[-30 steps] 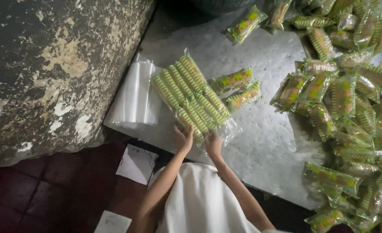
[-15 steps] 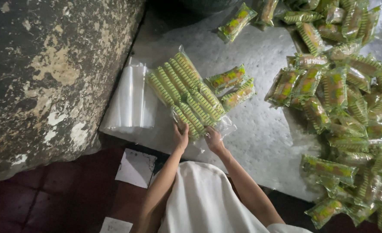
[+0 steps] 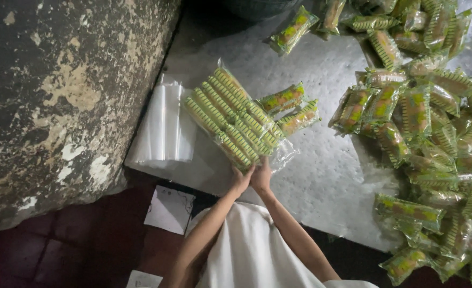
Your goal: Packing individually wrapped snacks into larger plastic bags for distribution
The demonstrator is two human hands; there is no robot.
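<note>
Pale sheet [image 3: 310, 176] spread flat; on it are laid clear bag stack [image 3: 166, 125], filled bag [image 3: 236, 120], loose snack packets [image 3: 428, 122]

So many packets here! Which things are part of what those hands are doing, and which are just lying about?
In hand:
- left hand and right hand, both at the open end of the clear bag of green-yellow snack packets
- two loose packets beside it
- stack of empty clear bags

Lying about:
- big heap of packets
- paper sheet on the floor
- rough wall
</note>
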